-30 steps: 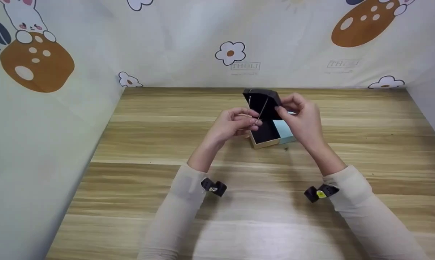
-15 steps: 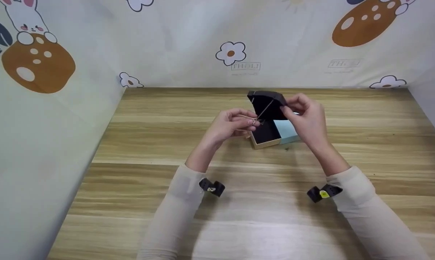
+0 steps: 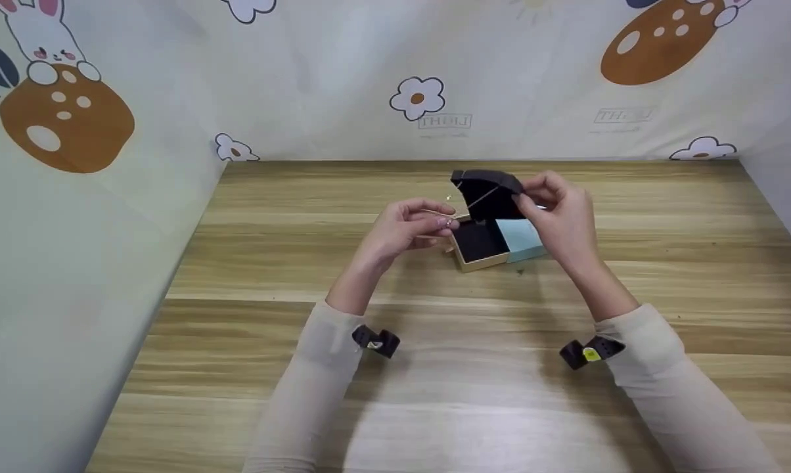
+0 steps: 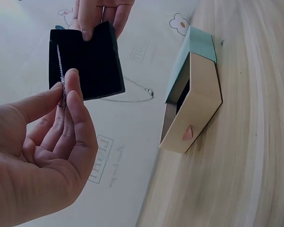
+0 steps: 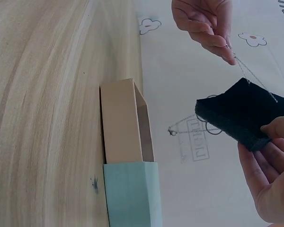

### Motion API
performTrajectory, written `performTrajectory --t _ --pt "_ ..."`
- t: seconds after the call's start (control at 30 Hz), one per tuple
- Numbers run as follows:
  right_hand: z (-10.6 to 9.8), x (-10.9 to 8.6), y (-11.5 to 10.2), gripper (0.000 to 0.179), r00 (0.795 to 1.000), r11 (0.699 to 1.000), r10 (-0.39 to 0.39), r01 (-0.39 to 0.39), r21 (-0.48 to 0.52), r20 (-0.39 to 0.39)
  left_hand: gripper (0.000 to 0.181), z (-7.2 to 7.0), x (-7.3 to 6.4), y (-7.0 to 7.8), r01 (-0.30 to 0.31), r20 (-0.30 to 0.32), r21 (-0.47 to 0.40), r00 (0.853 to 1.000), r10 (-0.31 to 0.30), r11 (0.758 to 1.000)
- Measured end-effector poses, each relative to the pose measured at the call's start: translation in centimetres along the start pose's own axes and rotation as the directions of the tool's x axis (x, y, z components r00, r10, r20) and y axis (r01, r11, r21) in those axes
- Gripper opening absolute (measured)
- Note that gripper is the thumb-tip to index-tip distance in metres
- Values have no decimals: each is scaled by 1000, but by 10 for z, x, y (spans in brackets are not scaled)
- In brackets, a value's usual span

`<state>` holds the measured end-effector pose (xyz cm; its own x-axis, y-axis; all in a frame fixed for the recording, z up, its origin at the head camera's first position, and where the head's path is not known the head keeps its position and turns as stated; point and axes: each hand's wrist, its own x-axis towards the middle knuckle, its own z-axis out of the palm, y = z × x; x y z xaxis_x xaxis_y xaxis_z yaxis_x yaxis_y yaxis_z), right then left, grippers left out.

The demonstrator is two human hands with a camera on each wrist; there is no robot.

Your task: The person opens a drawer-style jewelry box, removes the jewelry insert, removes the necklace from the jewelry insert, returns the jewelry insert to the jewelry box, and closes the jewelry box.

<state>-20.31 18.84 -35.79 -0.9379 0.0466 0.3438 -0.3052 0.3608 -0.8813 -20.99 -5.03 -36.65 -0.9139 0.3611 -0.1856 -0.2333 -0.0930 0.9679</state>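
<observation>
My left hand [image 3: 395, 233] pinches one part of a thin silvery necklace [image 4: 60, 61] between thumb and fingertips. From there the chain runs to a black velvety insert pad [image 3: 494, 200] and lies across its face. On the pad's other side hangs a loop of chain ending in a clasp [image 5: 173, 132], seen in both wrist views. My right hand [image 3: 563, 213] grips the pad by its right edge, holding it tilted above a small drawer box. The drawer [image 3: 484, 265] is beige with a dark inside, and is pulled part way out of a light teal sleeve [image 3: 523, 240].
The box stands on a wood-grain table [image 3: 251, 328], towards its back. Behind rises a pale wall covering [image 3: 330, 85] with printed flowers and fruit. A small pink tab [image 4: 188, 133] sits on the drawer's front.
My left hand has moved left, away from the pad, with the necklace. The right hand has shifted slightly right, and the pad now leans flatter. The box stays put.
</observation>
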Motion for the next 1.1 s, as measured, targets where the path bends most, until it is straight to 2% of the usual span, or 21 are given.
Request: performTrajectory --t 0.67,0.83,1.1 --pt "-4 0 3 12 1000 1000 19 -19 17 -11 26 -23 -6 -3 0 -58 64 998 4 998" --pt "-5 1 5 13 1000 1000 28 -28 8 -4 26 -28 -8 -2 -9 -60 56 998 13 998" --pt "-7 0 5 11 1000 1000 12 -13 -17 -22 28 -36 -10 -1 8 -79 54 997 -4 998"
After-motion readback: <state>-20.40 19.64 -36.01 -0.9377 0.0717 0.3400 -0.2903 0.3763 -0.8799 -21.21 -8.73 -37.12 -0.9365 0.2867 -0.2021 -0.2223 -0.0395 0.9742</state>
